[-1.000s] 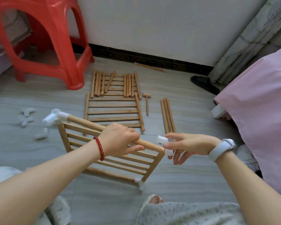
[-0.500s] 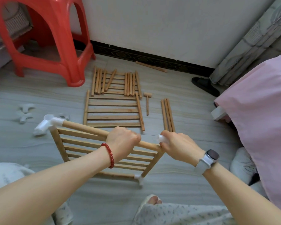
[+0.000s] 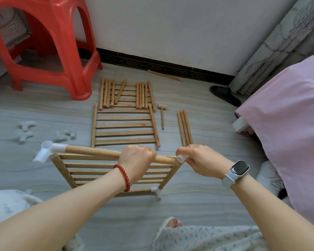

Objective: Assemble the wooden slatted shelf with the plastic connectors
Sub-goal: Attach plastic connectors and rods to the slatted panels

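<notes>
1. Left hand [image 3: 137, 156] is wrapped tight around the top dowel [image 3: 92, 151] of the slatted shelf panel [image 3: 116, 171], which is held tilted up off the floor [image 3: 43, 109], right in front of the person.
2. Right hand [image 3: 200, 160] is curled around a white plastic connector [image 3: 180, 158] sitting at the right end of that same dowel. Can't tell how far on it is, the fingers cover most of it.
3. The left end of the dowel already has a white corner connector [image 3: 47, 151] on it, and there's another small connector [image 3: 157, 191] at the panel's lower right corner.
4. Just beyond the hands, a second slatted panel [image 3: 124, 126] lies flat on the floor, with a bunch of loose dowels [image 3: 127, 95] piled across a third panel behind it.
5. A little wooden mallet [image 3: 162, 113] lies just right of that flat panel, and three more dowels [image 3: 185, 127] lie side by side next to it, their near ends hidden behind the right hand.
6. Spare white connectors [image 3: 25, 132] are scattered on the floor to the left.
7. Red plastic stool [image 3: 49, 42] is back left, a pink bed cover [image 3: 288, 124] takes up the right side, and a dark slipper [image 3: 225, 95] is near the wall.
</notes>
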`<move>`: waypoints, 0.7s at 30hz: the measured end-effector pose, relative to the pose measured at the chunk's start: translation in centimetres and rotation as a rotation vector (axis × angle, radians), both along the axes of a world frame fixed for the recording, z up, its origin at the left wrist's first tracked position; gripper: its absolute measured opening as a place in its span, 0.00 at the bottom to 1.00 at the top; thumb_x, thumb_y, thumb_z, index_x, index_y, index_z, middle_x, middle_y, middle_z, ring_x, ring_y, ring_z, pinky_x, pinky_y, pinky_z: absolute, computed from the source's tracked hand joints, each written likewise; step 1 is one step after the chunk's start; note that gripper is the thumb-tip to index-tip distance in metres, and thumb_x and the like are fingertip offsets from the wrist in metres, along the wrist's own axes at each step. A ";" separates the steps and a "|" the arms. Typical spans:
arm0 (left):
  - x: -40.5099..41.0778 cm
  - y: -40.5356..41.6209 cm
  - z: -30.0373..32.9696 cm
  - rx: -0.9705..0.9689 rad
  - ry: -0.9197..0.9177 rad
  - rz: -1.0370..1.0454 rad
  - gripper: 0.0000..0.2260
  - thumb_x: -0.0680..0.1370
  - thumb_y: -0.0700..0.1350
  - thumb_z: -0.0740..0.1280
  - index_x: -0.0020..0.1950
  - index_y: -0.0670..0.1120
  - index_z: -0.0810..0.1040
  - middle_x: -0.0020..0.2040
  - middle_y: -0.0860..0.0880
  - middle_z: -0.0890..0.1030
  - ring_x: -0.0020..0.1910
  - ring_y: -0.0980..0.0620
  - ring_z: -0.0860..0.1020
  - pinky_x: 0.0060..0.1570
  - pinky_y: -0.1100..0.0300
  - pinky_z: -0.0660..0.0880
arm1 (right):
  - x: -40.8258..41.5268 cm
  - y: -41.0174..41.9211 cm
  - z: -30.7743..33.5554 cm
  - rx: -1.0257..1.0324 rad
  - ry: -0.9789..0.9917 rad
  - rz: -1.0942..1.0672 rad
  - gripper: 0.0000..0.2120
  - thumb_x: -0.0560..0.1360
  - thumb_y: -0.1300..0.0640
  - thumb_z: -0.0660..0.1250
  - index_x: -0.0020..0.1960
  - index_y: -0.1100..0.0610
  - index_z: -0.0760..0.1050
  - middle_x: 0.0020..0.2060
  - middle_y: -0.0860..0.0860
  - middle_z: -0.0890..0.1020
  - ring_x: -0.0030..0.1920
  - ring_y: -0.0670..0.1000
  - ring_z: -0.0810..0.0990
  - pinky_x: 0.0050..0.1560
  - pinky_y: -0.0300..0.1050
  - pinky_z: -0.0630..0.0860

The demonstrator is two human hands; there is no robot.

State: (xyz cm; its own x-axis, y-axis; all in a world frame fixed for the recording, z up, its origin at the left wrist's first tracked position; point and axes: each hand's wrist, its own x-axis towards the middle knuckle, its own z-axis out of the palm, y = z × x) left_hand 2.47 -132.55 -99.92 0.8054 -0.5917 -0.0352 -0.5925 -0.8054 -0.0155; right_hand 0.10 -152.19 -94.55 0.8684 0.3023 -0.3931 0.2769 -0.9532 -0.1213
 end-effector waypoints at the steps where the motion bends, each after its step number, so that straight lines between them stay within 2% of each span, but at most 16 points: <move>1: 0.0 0.1 0.2 -0.013 -0.016 0.003 0.07 0.78 0.39 0.61 0.53 0.47 0.76 0.46 0.50 0.80 0.44 0.50 0.78 0.35 0.59 0.65 | 0.0 0.0 0.1 0.007 0.004 -0.006 0.12 0.80 0.61 0.55 0.59 0.49 0.71 0.47 0.54 0.77 0.45 0.57 0.75 0.44 0.49 0.72; 2: -0.1 0.3 0.2 -0.037 -0.060 -0.021 0.05 0.72 0.39 0.70 0.45 0.47 0.78 0.39 0.50 0.79 0.36 0.51 0.78 0.31 0.61 0.63 | 0.1 0.1 0.1 0.013 0.007 -0.004 0.13 0.80 0.63 0.56 0.59 0.50 0.71 0.47 0.54 0.76 0.45 0.57 0.75 0.44 0.48 0.72; 3: -0.2 0.3 0.0 -0.071 -0.088 -0.044 0.10 0.62 0.38 0.77 0.36 0.47 0.78 0.30 0.51 0.77 0.26 0.51 0.76 0.26 0.63 0.59 | 0.2 0.2 0.1 0.020 0.003 -0.001 0.14 0.79 0.64 0.56 0.59 0.50 0.71 0.47 0.54 0.76 0.45 0.57 0.75 0.43 0.48 0.72; 4: -0.1 0.3 0.2 -0.092 -0.116 -0.050 0.15 0.54 0.37 0.80 0.30 0.48 0.76 0.24 0.52 0.73 0.20 0.52 0.72 0.24 0.66 0.56 | 0.1 0.3 0.1 0.027 -0.011 -0.006 0.14 0.79 0.65 0.56 0.59 0.50 0.71 0.48 0.54 0.76 0.45 0.56 0.75 0.43 0.47 0.71; 5: 0.0 0.4 0.2 -0.090 -0.084 -0.033 0.15 0.53 0.36 0.80 0.29 0.48 0.76 0.23 0.52 0.73 0.19 0.52 0.71 0.23 0.66 0.56 | 0.2 0.3 0.1 0.024 -0.037 -0.008 0.15 0.79 0.65 0.56 0.59 0.50 0.71 0.48 0.54 0.76 0.44 0.56 0.75 0.41 0.46 0.70; 7: 0.3 0.3 -0.7 -0.055 -0.055 -0.012 0.08 0.66 0.38 0.75 0.38 0.47 0.78 0.31 0.51 0.77 0.27 0.51 0.76 0.26 0.63 0.61 | 0.2 0.6 0.0 0.001 -0.108 -0.039 0.16 0.79 0.64 0.55 0.61 0.49 0.70 0.47 0.51 0.76 0.42 0.54 0.73 0.39 0.44 0.65; 8: 0.4 0.3 -0.7 -0.093 -0.087 -0.013 0.07 0.67 0.38 0.75 0.39 0.47 0.79 0.31 0.51 0.77 0.28 0.50 0.76 0.26 0.62 0.63 | 0.2 0.9 -0.1 0.000 -0.130 -0.079 0.15 0.78 0.63 0.55 0.61 0.49 0.70 0.43 0.50 0.76 0.41 0.54 0.72 0.37 0.44 0.64; 10: 0.7 0.2 -1.1 -0.117 -0.102 -0.027 0.14 0.55 0.36 0.81 0.30 0.47 0.78 0.23 0.51 0.73 0.20 0.50 0.72 0.23 0.63 0.62 | -0.1 1.2 -0.2 0.043 -0.126 -0.208 0.15 0.78 0.63 0.55 0.61 0.50 0.69 0.35 0.47 0.72 0.39 0.54 0.71 0.33 0.43 0.63; 12: 0.8 -0.1 -1.8 -0.134 -0.104 -0.045 0.17 0.49 0.34 0.81 0.26 0.46 0.76 0.20 0.51 0.70 0.16 0.50 0.69 0.21 0.64 0.62 | -0.4 1.3 -0.5 0.060 -0.101 -0.287 0.15 0.76 0.64 0.55 0.60 0.51 0.69 0.33 0.47 0.69 0.38 0.53 0.70 0.32 0.43 0.61; 15: 0.3 -0.5 -2.0 -0.113 -0.114 -0.068 0.16 0.49 0.35 0.81 0.26 0.45 0.76 0.21 0.50 0.71 0.17 0.49 0.69 0.20 0.62 0.64 | -0.6 0.9 -0.7 0.037 -0.065 -0.319 0.12 0.78 0.62 0.55 0.60 0.54 0.67 0.37 0.49 0.72 0.39 0.54 0.72 0.32 0.43 0.63; 18: 0.0 -0.6 -2.6 -0.134 -0.146 -0.089 0.16 0.52 0.35 0.81 0.27 0.45 0.75 0.22 0.49 0.72 0.18 0.48 0.70 0.22 0.60 0.67 | -0.4 0.3 -0.2 0.015 0.027 -0.241 0.10 0.80 0.57 0.56 0.61 0.54 0.67 0.40 0.52 0.75 0.39 0.54 0.73 0.32 0.43 0.64; 21: -0.1 -0.6 -3.0 -0.174 -0.194 -0.070 0.13 0.56 0.35 0.79 0.29 0.45 0.76 0.23 0.49 0.74 0.20 0.48 0.73 0.29 0.55 0.75 | -0.3 0.1 0.8 0.066 0.156 -0.181 0.18 0.77 0.44 0.62 0.62 0.51 0.66 0.42 0.49 0.74 0.43 0.53 0.74 0.39 0.44 0.69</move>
State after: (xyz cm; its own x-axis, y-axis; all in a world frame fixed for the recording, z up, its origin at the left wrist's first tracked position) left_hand 2.32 -133.11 -102.95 0.7443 -0.6296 0.2227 -0.6460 -0.7633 0.0008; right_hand -0.21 -152.11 -93.74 0.8409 0.1767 -0.5115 0.0753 -0.9742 -0.2127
